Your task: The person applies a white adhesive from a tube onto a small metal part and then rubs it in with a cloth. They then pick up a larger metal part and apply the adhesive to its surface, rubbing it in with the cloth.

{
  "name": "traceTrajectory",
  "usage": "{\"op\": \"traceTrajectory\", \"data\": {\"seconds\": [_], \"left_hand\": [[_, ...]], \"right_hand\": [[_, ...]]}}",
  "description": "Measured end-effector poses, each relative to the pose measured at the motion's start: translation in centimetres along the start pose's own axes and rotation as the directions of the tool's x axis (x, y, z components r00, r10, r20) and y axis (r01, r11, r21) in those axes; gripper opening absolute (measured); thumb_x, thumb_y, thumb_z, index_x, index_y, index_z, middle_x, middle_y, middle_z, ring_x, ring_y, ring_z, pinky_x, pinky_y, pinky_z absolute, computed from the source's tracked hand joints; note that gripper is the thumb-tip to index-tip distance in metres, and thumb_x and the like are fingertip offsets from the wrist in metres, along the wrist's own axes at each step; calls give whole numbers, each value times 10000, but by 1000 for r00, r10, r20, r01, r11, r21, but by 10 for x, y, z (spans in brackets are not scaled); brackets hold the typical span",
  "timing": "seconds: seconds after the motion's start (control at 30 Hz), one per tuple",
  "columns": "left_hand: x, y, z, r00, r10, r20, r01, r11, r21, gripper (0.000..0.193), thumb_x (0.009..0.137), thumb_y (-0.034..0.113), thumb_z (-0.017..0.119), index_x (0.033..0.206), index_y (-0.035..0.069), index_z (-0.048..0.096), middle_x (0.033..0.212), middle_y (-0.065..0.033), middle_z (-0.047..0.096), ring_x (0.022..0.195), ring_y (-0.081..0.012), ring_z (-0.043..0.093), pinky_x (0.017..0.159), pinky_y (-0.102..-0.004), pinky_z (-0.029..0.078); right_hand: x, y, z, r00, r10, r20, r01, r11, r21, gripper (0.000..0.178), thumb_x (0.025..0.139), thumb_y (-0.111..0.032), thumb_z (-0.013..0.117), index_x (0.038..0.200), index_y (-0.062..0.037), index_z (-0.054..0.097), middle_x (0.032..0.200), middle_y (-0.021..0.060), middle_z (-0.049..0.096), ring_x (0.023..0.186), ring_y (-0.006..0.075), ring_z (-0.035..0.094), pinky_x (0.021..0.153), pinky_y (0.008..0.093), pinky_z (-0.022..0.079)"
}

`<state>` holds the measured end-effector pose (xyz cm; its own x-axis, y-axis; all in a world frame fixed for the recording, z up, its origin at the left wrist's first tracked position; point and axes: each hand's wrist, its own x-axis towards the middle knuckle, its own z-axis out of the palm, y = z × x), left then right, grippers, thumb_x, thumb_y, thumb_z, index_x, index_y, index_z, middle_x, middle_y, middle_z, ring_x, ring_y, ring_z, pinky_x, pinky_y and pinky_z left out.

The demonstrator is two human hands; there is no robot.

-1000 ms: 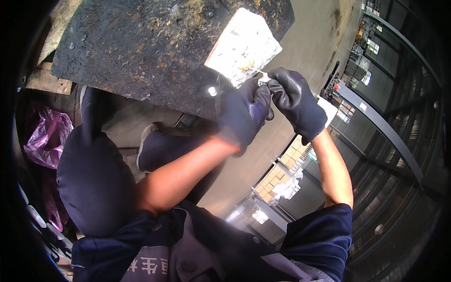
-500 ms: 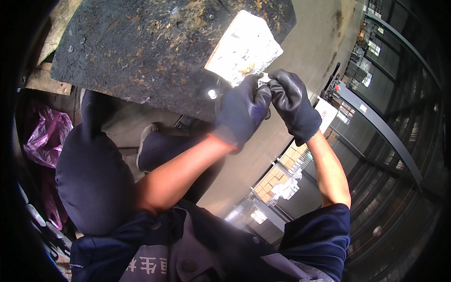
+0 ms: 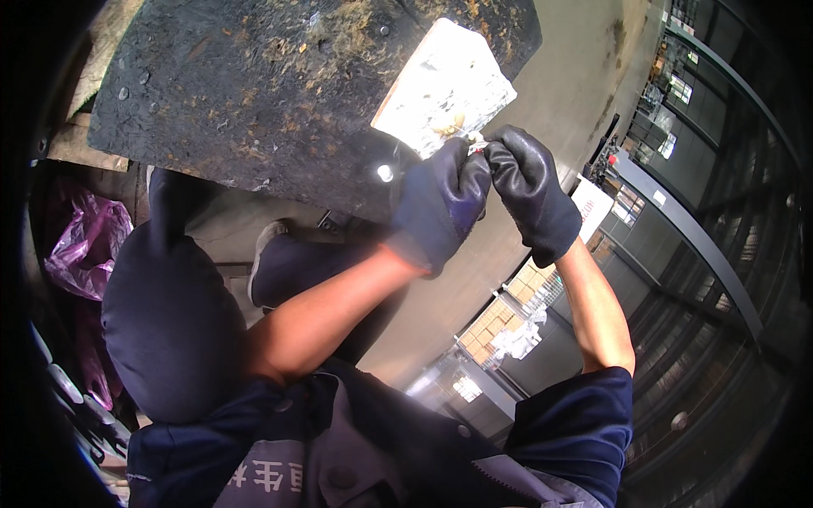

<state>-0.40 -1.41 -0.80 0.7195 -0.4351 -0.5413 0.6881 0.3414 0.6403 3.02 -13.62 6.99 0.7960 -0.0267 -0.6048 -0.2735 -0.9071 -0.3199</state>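
Both hands wear dark work gloves and meet at the near right edge of a dark, worn tabletop (image 3: pixel 254 110). My left hand (image 3: pixel 445 199) is closed, thumb against bent fingers, on a small whitish piece (image 3: pixel 476 140) that shows at the fingertips. My right hand (image 3: pixel 529 190) pinches the same piece from the other side; a speck of red shows between the gloves. Most of the piece is hidden, and its kind cannot be made out. Just beyond the fingers lies a bright white slab (image 3: pixel 445 76), glaring in the light, with a small yellowish lump (image 3: pixel 449 125) on its near part.
A small shiny white round thing (image 3: pixel 385 173) sits near the tabletop's front edge. Low at the left hangs a crumpled purple plastic bag (image 3: pixel 85 245) beside wooden boards (image 3: pixel 85 144). Stacked tan boxes (image 3: pixel 491 326) stand on the floor far off to the right.
The hands stay together in nearly the same place. The whitish piece has shifted slightly between the fingertips, and a bit of red now shows there.
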Motion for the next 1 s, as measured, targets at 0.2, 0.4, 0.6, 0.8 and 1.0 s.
{"op": "traceTrajectory", "data": {"seconds": [0.2,0.4,0.6,0.8,1.0], "left_hand": [[-2,3,-1,999,-41,-20,41,999,-20,212,935,182,490,860,9,587,533,-26,522,496,-78,506,493,-267,419],[-3,2,-1,998,-45,-47,47,999,26,210,931,172,490,835,6,574,531,-32,515,491,-77,486,491,-274,414],[-2,6,-1,997,-50,-60,53,998,39,208,932,170,494,831,6,572,535,-22,504,489,-81,479,489,-272,407],[-3,8,-3,993,-116,-15,115,992,-45,232,946,240,510,867,47,613,545,-61,579,484,-133,558,513,-315,446],[-5,12,2,997,-74,-29,73,997,-31,223,948,221,506,891,31,608,583,-61,581,520,-115,553,536,-296,445]], "right_hand": [[2,1,2,999,28,35,-30,998,53,174,946,-159,520,890,-7,583,782,147,575,714,255,554,689,363,452],[2,1,4,999,20,35,-23,997,72,167,945,-140,500,868,-10,571,740,134,545,675,220,524,658,344,447],[2,1,7,998,58,24,-61,990,125,156,935,-118,482,841,-25,565,688,58,489,662,109,456,629,284,432],[-1,3,6,998,49,40,-56,980,189,179,945,-121,439,843,-37,559,711,22,491,695,75,451,643,255,428],[1,-11,-13,998,-29,53,30,999,-29,174,933,-156,488,897,-11,578,769,154,573,706,287,546,702,365,461]]}}
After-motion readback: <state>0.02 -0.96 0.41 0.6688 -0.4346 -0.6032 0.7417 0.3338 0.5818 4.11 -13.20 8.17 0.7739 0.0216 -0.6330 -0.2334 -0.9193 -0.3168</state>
